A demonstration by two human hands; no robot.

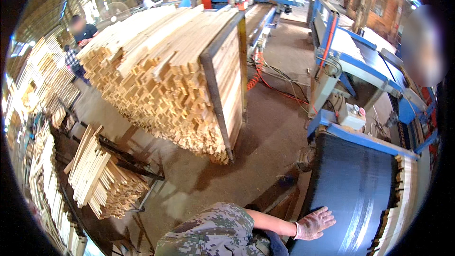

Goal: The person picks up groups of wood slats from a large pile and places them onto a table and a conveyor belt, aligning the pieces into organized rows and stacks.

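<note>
My left hand [316, 223], in a pale work glove, lies palm down on the black conveyor belt [350, 175]. Its fingers are spread and nothing is in them. The bare forearm reaches rightward from a camouflage sleeve [213, 225]. Along the belt's right side lies a row of light wooden strips [391, 218], their ends uneven, apart from the hand. I do not see my right hand.
A tall stack of wooden strips [161, 85] stands ahead in a metal frame [215, 90]. A smaller pile [106, 180] rests on a rack at left. Orange hoses and cables [284, 85] cross the floor near blue machinery [332, 42]. One person [83, 31] stands behind the stack.
</note>
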